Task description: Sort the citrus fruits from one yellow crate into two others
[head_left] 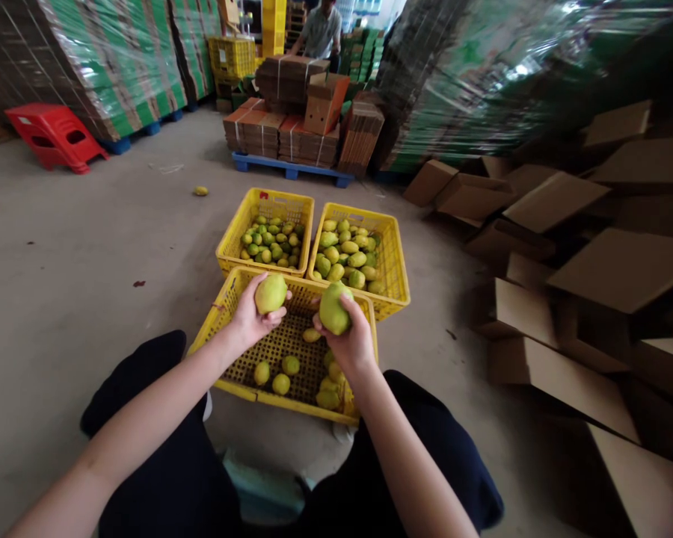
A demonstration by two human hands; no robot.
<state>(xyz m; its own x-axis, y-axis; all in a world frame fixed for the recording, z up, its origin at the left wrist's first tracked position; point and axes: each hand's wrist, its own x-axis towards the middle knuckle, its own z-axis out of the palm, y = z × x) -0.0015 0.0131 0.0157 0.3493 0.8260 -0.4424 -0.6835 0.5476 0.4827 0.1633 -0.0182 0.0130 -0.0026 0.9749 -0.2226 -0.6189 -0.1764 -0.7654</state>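
Note:
My left hand [252,317] is wrapped round a yellow-green lemon [271,294]. A greener lemon [335,308] is held in my right hand [356,336]. Both hands are above the near yellow crate [247,396], which has several lemons [281,384] lying on its perforated bottom, some of them by its right side. Behind it, the left yellow crate [224,237] contains small green and yellow lemons [266,240]. Larger lemons [348,247] fill much of the right yellow crate [401,258].
Open cardboard boxes [622,269] are piled on the right. A red stool [53,134] stands far left, and one lemon [200,191] lies on the floor. Flattened cartons [308,138] sit on a blue pallet [263,164] ahead, with a person [322,33] behind.

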